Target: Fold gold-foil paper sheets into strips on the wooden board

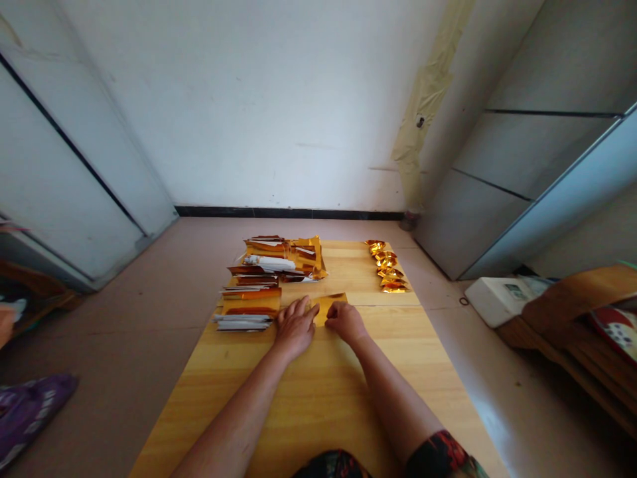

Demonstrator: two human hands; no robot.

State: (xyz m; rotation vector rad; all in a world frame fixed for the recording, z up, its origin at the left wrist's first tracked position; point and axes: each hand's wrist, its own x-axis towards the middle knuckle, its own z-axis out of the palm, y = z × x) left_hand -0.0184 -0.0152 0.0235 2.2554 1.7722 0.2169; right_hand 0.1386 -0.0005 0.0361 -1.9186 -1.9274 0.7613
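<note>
A gold foil sheet (328,305) lies flat on the wooden table (318,398) in front of me. My left hand (294,326) rests on its left edge with fingers stretched and pressing down. My right hand (346,320) sits at the sheet's right edge, fingers curled and pinched on the paper. To the left, stacks of gold and white foil sheets (263,282) are piled toward the table's far end. A row of folded gold pieces (387,265) lies at the far right of the table.
A white wall with a dark skirting stands beyond the table. Grey cabinet panels flank both sides. A white box (500,299) and wooden furniture (572,318) sit on the floor at right. A purple bag (30,405) lies on the floor at left.
</note>
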